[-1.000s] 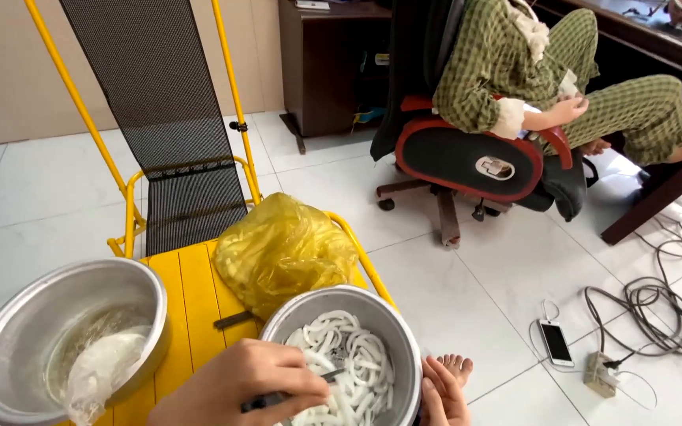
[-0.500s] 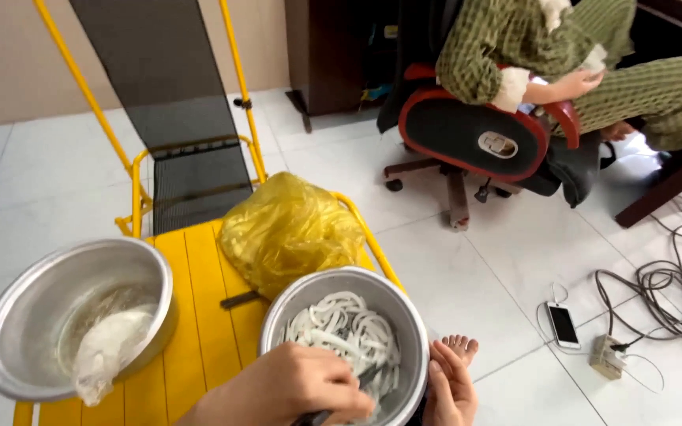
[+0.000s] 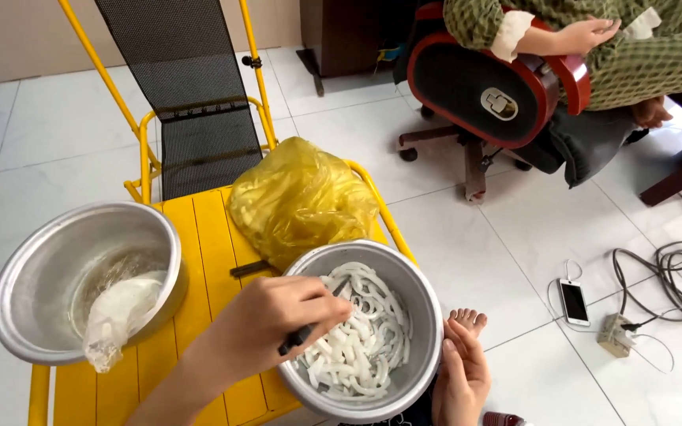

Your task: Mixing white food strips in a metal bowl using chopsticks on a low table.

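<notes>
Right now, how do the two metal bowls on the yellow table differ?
The bowl near the right hand is full of white ring-shaped strips; the other bowl holds only a clear plastic bag that drapes over its rim. The left hand reaches into the full bowl with a dark utensil, and the right hand rests against its outer wall; no hand touches the other bowl. Both are round, silvery metal.

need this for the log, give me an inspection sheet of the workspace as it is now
surface: yellow slatted table on a white tile floor
job's things: metal bowl of white ring-shaped strips; dark utensil
clutter: second metal bowl holding a clear bag; yellow plastic bag
hands: left hand grips the utensil in the strips; right hand rests on the bowl's outer wall
cables: tangled cords, power adapter, phone
surroundings: mesh chair; seated person in an office chair
</notes>
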